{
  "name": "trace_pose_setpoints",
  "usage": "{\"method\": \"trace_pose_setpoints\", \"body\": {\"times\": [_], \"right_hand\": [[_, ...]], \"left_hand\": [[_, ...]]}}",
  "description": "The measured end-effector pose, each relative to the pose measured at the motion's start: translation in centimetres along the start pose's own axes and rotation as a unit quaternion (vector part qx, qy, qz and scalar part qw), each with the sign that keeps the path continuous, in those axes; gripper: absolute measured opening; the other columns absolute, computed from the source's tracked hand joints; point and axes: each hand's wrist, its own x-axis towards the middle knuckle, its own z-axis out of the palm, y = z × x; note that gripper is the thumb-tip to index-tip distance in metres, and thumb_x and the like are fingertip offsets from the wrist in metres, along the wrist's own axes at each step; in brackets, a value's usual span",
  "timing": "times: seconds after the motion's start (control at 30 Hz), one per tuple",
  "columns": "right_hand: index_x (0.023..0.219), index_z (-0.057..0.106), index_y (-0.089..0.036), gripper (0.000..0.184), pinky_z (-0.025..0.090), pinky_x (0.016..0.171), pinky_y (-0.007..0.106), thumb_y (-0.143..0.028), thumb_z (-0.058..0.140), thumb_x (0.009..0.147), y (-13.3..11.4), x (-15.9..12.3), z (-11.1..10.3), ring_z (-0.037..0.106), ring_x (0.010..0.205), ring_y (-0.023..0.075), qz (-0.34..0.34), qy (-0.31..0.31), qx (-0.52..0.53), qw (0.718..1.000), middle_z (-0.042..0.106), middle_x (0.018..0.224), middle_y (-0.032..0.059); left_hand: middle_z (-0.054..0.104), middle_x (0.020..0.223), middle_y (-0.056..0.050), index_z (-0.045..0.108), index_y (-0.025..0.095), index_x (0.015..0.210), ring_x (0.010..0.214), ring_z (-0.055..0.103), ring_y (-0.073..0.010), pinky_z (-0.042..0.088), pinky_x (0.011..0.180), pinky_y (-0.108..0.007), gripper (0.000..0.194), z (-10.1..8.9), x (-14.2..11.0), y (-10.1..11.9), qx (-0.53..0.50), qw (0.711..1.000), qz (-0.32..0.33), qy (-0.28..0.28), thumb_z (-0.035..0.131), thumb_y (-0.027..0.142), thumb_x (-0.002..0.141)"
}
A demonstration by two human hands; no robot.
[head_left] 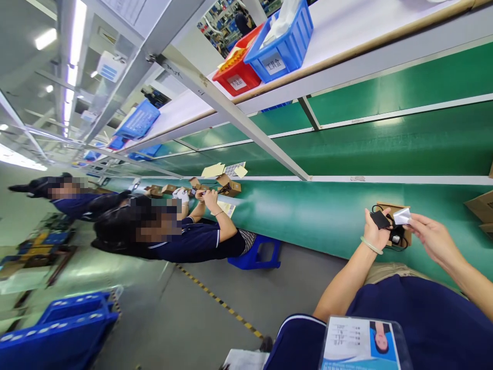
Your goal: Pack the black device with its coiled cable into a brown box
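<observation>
My left hand [374, 234], with a pale green bangle at its wrist, is closed around a small flat black device [380, 220]. A black cord loops beside the device. Between its thumb and fingers, my right hand [429, 234] pinches a shiny white, sticker-like piece [402, 216], close to the right of the device. Behind and below both hands sits an open cardboard box [393, 207]. Inside it lie a black cable [403, 242] and a dark part with a white label; my hands cover some of the contents.
The green conveyor belt [292, 210] runs past me to the left, where two co-workers sit over small boxes. Brown cartons [481, 210] stand at the right edge. A shelf overhead bears a red bin [241, 72] and a blue bin [285, 49]. A blue stool [256, 254] stands left.
</observation>
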Motion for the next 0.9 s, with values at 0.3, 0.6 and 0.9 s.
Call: {"method": "trace_pose_setpoints", "body": {"times": [0.3, 0.6, 0.9], "right_hand": [[0.119, 0.063, -0.020, 0.036, 0.047, 0.096, 0.042, -0.026, 0.042, 0.090, 1.9, -2.4, 2.8, 0.056, 0.112, 0.0257, -0.241, -0.073, -0.302, 0.920, 0.059, 0.124, 0.0079], [0.119, 0.062, -0.020, 0.037, 0.052, 0.089, 0.039, -0.037, 0.047, 0.089, 0.2, -1.0, -0.5, 0.064, 0.098, 0.0248, -0.131, 0.012, -0.202, 0.971, 0.065, 0.114, 0.0064], [0.111, 0.067, -0.022, 0.033, 0.054, 0.084, 0.039, -0.032, 0.045, 0.088, 1.4, -1.2, 1.5, 0.063, 0.100, 0.0251, -0.149, -0.082, -0.236, 0.957, 0.067, 0.110, 0.0061]], "left_hand": [[0.049, 0.057, -0.004, 0.063, 0.003, 0.109, 0.053, 0.045, -0.0133, 0.040, 0.057, -0.023, 0.085, -0.5, -0.2, -0.5, 0.011, 0.999, -0.049, 0.005, 0.016, 0.070, 0.085], [0.058, 0.072, -0.012, 0.064, 0.004, 0.100, 0.059, 0.045, -0.0154, 0.039, 0.061, -0.027, 0.078, -0.2, -0.1, -0.3, -0.016, 1.000, -0.009, -0.003, 0.016, 0.063, 0.089], [0.052, 0.060, -0.006, 0.064, 0.003, 0.104, 0.059, 0.048, -0.0171, 0.041, 0.065, -0.028, 0.084, -0.6, -0.3, -0.8, -0.004, 0.999, -0.039, 0.000, 0.013, 0.067, 0.087]]}}
